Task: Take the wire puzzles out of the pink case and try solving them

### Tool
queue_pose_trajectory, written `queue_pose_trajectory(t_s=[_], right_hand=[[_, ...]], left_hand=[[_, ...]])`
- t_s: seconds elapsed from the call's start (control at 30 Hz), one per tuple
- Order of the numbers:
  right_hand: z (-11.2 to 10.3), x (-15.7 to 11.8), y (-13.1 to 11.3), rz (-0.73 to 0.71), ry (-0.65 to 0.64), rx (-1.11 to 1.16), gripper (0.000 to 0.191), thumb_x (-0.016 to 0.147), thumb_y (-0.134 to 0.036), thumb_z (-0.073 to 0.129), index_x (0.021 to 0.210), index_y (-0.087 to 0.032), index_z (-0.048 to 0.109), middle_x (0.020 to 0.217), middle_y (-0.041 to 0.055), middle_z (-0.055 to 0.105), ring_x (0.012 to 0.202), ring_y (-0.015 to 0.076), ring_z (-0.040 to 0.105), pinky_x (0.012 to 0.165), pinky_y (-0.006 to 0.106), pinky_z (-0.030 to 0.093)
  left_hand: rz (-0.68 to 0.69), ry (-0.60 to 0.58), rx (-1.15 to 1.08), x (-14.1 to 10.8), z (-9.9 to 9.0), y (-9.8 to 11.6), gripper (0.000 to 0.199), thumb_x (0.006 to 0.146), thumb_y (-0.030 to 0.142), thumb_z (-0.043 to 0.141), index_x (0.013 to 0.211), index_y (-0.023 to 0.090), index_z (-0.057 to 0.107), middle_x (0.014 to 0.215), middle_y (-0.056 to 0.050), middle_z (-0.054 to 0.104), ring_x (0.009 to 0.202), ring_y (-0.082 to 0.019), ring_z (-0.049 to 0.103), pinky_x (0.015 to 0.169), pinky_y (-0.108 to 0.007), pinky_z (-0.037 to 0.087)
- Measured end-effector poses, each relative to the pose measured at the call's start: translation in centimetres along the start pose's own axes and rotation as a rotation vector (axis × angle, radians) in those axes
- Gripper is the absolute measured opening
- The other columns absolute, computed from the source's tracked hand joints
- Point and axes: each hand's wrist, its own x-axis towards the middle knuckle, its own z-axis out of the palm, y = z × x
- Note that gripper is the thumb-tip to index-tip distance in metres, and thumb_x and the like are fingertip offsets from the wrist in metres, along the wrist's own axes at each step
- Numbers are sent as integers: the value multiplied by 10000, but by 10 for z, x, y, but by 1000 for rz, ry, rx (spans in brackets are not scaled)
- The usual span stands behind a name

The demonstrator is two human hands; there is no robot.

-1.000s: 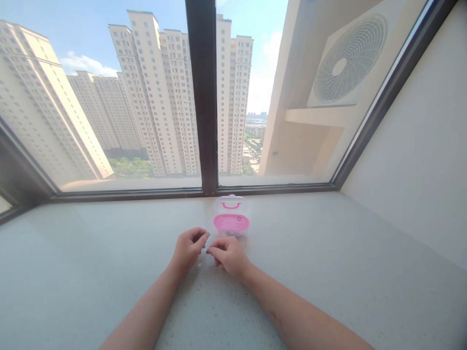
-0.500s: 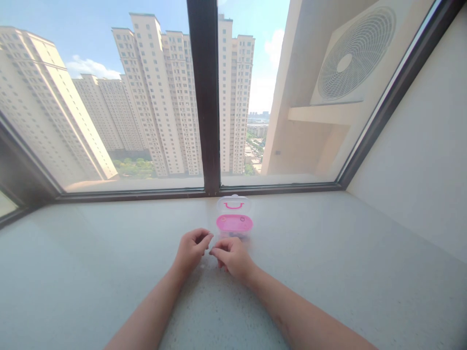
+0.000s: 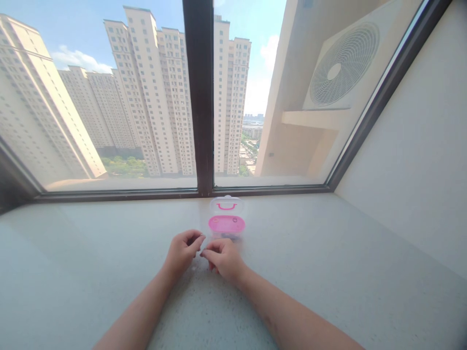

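My left hand (image 3: 185, 249) is pinched closed above the sill, thumb against the fingers. Close beside it my right hand (image 3: 223, 258) also pinches, its fingertips almost meeting the left ones. Whatever either pinch holds is too small to make out. Just beyond my hands stands a small clear plastic box with a pink tray (image 3: 226, 224). Its see-through lid (image 3: 226, 200), with a pink handle, is raised at the back. A small dark ring-shaped item (image 3: 235, 220) lies in the tray, and dark contents show blurred beneath it.
The pale speckled windowsill (image 3: 310, 272) spreads around my arms. Behind the box runs a dark window frame (image 3: 205, 121), with tall buildings and an air-conditioner unit (image 3: 343, 68) outside the glass. A white wall (image 3: 412, 146) borders the right side.
The whole view has shifted slightly, so the box and both hands appear a little further left. Both hands keep their pinched pose close together.
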Motion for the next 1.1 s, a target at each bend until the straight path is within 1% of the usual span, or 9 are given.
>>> queue_pose_trajectory(t_s=[0.33, 0.63, 0.9, 1.1], right_hand=[[2, -1, -1, 25, -9, -6, 157, 740, -242, 584, 649, -137, 657, 432, -42, 502, 319, 49, 378, 327, 171, 257], [2, -2, -2, -13, -13, -11, 165, 746, -228, 577, 628, -135, 647, 433, -37, 499, 317, 54, 371, 328, 178, 253], [2, -1, 1, 3, -7, -10, 154, 736, -237, 588, 636, -138, 649, 438, -35, 507, 321, 57, 374, 335, 181, 255], [1, -3, -3, 15, -2, -7, 162, 738, -239, 581, 621, -142, 638, 431, -41, 500, 320, 53, 372, 333, 179, 248]], left_hand=[[13, 7, 8, -2, -1, 2, 246, 744, 381, 583, 683, 148, 637, 514, 26, 522, 453, -105, 445, 444, -206, 362], [23, 2, 24, -2, -2, 0, 258, 760, 385, 578, 699, 140, 634, 524, 27, 520, 458, -101, 444, 449, -206, 361], [18, 23, 13, -1, -2, -2, 249, 758, 383, 580, 717, 145, 642, 515, 26, 522, 452, -104, 449, 448, -204, 368], [14, 24, 17, -2, -2, 1, 243, 751, 377, 581, 701, 148, 644, 510, 27, 518, 451, -105, 447, 445, -203, 365]])
